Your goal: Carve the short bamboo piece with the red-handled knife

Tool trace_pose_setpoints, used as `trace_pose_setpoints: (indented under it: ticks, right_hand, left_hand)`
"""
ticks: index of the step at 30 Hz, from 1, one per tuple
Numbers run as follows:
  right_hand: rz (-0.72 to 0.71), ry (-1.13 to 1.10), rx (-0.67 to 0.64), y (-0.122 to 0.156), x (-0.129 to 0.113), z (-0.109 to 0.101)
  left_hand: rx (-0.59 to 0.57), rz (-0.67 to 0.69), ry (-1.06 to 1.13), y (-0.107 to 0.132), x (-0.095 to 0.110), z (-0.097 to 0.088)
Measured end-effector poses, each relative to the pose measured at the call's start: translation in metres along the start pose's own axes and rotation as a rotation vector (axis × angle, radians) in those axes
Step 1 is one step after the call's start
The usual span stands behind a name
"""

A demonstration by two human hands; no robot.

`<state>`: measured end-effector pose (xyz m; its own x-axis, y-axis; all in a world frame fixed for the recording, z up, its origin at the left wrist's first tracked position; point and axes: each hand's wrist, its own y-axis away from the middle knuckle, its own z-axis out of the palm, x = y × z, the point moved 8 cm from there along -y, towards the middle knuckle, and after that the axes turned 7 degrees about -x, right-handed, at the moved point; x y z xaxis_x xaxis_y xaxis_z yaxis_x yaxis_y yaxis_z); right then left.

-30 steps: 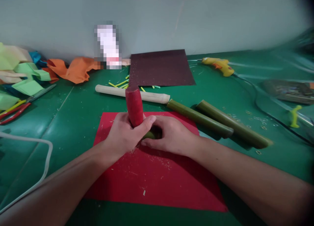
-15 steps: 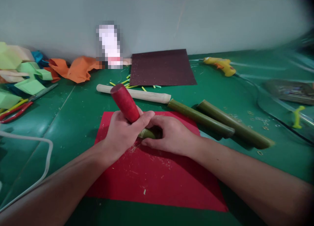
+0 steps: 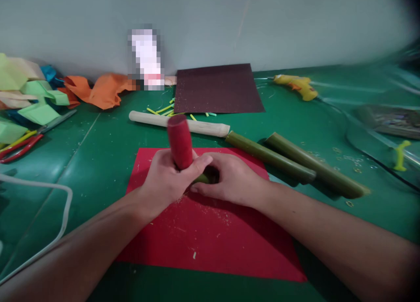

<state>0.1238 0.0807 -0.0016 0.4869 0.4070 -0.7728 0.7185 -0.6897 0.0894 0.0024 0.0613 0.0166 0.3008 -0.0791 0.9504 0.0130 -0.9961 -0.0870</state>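
Observation:
My left hand (image 3: 166, 177) is closed round the red handle (image 3: 180, 142) of a tool, which stands nearly upright. The tool's working end is hidden behind my fingers. My right hand (image 3: 238, 178) grips a short green bamboo piece (image 3: 206, 178), and only a bit of it shows between the hands. Both hands are close together, with the left thumb touching the right fingers. Under them lies a red sheet (image 3: 210, 249) sprinkled with pale shavings.
Two green bamboo tubes (image 3: 272, 157) and a pale stick (image 3: 210, 128) lie beyond the hands. Farther back are a dark brown sheet (image 3: 218, 90) and a yellow glue gun (image 3: 297, 84). Red-handled scissors (image 3: 22, 148), folded paper (image 3: 39, 107) and a white cable (image 3: 67, 201) are leftward.
The red handle has swung from leaning left to nearly upright as my left hand turned. My right hand keeps its hold on the bamboo piece, almost unmoved.

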Motion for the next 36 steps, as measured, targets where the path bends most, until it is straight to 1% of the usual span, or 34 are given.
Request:
trace_pose_setpoints:
  ticks: [2,4,11,16,18,21,22,23,26,32,36]
  right_hand:
    - [0.022,0.04,0.004,0.0,0.001,0.0]
    - [0.038,0.054,0.007,0.0,0.002,0.0]
    - [-0.011,0.013,-0.006,0.001,-0.002,0.0]
    - [0.002,0.01,-0.005,0.001,0.0,0.0]
    - [0.012,0.012,-0.007,0.001,0.0,0.0]
    - [0.029,0.045,-0.001,0.0,0.0,-0.001]
    - [0.032,0.058,0.0,0.0,0.0,-0.001]
    - [0.035,0.067,-0.001,0.0,0.0,0.0]
    - [0.034,0.052,-0.006,0.0,0.001,0.001]
    - [-0.014,0.006,-0.016,0.002,-0.003,0.0]
    - [-0.034,-0.026,0.0,0.002,-0.004,0.0]
  left_hand:
    - [0.05,0.019,0.02,0.0,0.0,-0.005]
    - [0.061,0.029,0.037,-0.001,0.001,-0.007]
    - [-0.049,0.052,0.002,0.001,0.003,0.0]
    - [-0.091,0.039,0.02,0.0,0.003,0.005]
    - [-0.047,0.039,0.03,0.001,0.003,0.003]
    - [0.092,0.052,0.047,0.002,0.004,-0.007]
    - [0.117,0.044,0.051,0.002,0.004,-0.009]
    - [0.118,0.031,0.051,0.001,0.003,-0.009]
    - [0.071,0.006,0.049,0.0,0.002,-0.007]
    - [-0.048,0.059,0.023,0.0,0.003,0.0]
    - [-0.104,0.052,-0.001,0.0,0.003,0.006]
